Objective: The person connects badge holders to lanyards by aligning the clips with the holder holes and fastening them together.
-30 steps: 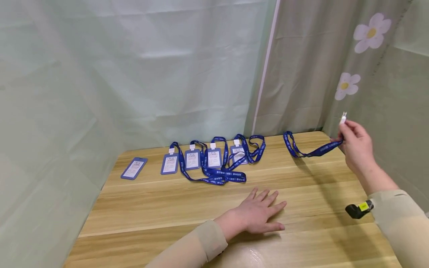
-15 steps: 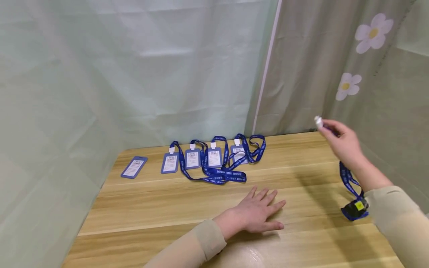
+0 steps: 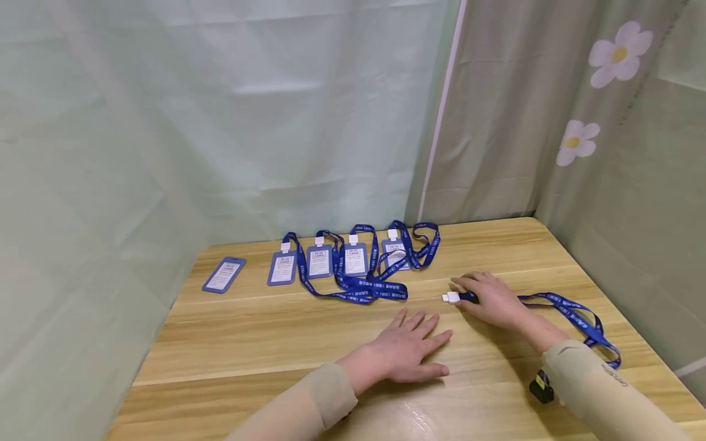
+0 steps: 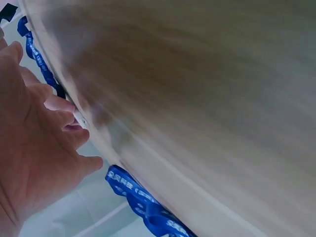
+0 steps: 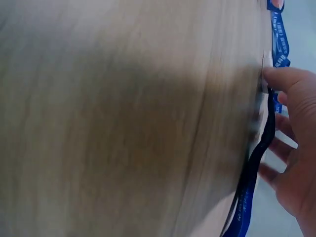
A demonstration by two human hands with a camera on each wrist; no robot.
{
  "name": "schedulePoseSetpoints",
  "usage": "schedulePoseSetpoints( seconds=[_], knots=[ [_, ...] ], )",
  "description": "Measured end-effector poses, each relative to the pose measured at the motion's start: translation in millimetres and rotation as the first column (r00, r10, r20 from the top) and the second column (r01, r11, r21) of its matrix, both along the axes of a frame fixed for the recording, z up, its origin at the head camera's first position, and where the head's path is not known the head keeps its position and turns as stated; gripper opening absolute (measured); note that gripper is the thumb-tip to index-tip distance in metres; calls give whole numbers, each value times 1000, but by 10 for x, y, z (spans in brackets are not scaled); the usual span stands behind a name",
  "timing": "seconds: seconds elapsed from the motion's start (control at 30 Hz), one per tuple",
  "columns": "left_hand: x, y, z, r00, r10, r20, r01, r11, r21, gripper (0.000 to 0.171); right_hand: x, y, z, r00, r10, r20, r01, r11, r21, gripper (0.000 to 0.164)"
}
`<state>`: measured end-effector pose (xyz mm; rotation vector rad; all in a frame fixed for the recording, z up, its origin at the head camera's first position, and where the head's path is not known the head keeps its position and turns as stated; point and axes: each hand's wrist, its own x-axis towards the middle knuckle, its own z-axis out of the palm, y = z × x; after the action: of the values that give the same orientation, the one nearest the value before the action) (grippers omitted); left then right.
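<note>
My right hand (image 3: 496,301) is low over the table, right of the middle, its thumb and fingers pinching a blue printed lanyard (image 3: 573,315) just behind its white plastic clip (image 3: 452,297). The clip points left, and the strap loops away to the right past the wrist. In the right wrist view the thumb is at the clip end and the dark strap (image 5: 252,173) runs down beside the fingers. My left hand (image 3: 402,350) rests palm down on the table with spread fingers, holding nothing. A blue card holder (image 3: 223,275) without a strap lies at the far left.
Several blue card holders (image 3: 282,268) with white clips stand in a row along the back of the wooden table (image 3: 248,349). Their blue lanyards (image 3: 380,289) overlap in front of them and to the right. A curtain (image 3: 309,122) hangs behind the table.
My right hand has come down and left from a raised position at the right, bringing the lanyard and clip to the table. The strap now trails to the right. My left hand stays flat.
</note>
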<state>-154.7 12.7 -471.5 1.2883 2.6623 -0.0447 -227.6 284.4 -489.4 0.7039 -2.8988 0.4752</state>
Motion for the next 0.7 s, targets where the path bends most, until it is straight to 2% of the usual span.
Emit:
schedulePoseSetpoints(
  seconds=[0.07, 0.17, 0.23, 0.33, 0.43, 0.57, 0.7],
  knots=[
    [-13, -57, -18, 1000, 0, 4, 0, 1000, 14, 77, 4, -13, -10, 999, -4, 39, 6, 1000, -30, 45],
    [-35, -172, -26, 1000, 5, 7, -6, 999, 39, 77, 20, -35, -24, 997, -4, 79, 9, 998, -63, 39],
    [-57, -269, -25, 1000, 10, 2, -10, 998, 59, 76, 37, -42, -33, 996, 1, 90, 6, 997, -76, 36],
    [-93, -440, -9, 1000, 25, -11, -24, 996, 89, 75, 57, -48, -44, 995, 6, 95, 3, 996, -90, 41],
    [-137, -626, 33, 998, 60, -10, -58, 991, 118, 74, 71, -42, -46, 995, 9, 104, 2, 995, -103, 42],
    [-230, -921, 110, 990, 144, 0, -142, 977, 161, 72, 88, -39, -47, 992, -1, 125, 16, 993, -121, 37],
    [-363, -1329, 140, 958, 286, 1, -280, 938, 207, 71, 106, -37, -55, 992, 1, 129, 16, 992, -128, 43]
  ],
)
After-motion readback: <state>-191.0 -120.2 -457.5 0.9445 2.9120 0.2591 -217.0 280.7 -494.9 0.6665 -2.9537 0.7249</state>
